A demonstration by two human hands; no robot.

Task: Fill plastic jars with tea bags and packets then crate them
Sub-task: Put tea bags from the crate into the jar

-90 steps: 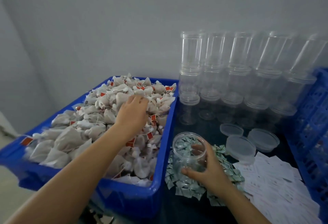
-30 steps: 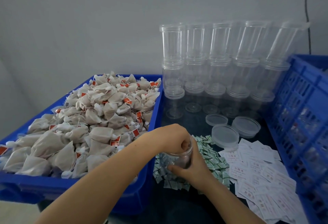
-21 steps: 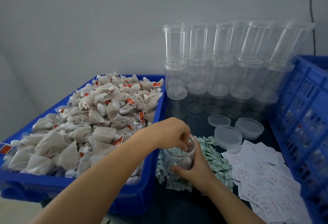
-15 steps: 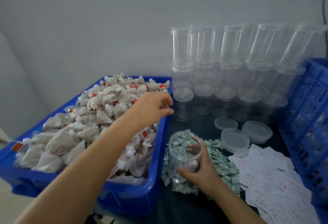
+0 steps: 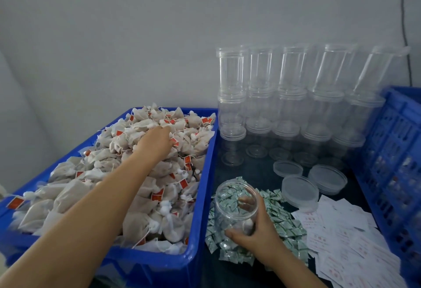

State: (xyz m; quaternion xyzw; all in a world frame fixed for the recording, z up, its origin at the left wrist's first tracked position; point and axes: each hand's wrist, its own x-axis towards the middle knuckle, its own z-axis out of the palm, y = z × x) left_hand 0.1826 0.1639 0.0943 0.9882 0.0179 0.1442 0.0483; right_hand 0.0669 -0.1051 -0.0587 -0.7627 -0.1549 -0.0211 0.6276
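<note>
My left hand [image 5: 157, 143] has returned from the jar [image 5: 235, 210] to the tea bags [image 5: 136, 173], fingers curled, apparently gathering more; my right hand [image 5: 255, 228] still grips the upright, nearly empty jar.

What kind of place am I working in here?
Likely a small hand-packing workstation: a blue bin heaped with tea bags, stacked empty clear jars against a plain wall, and loose green packets on the table.
</note>
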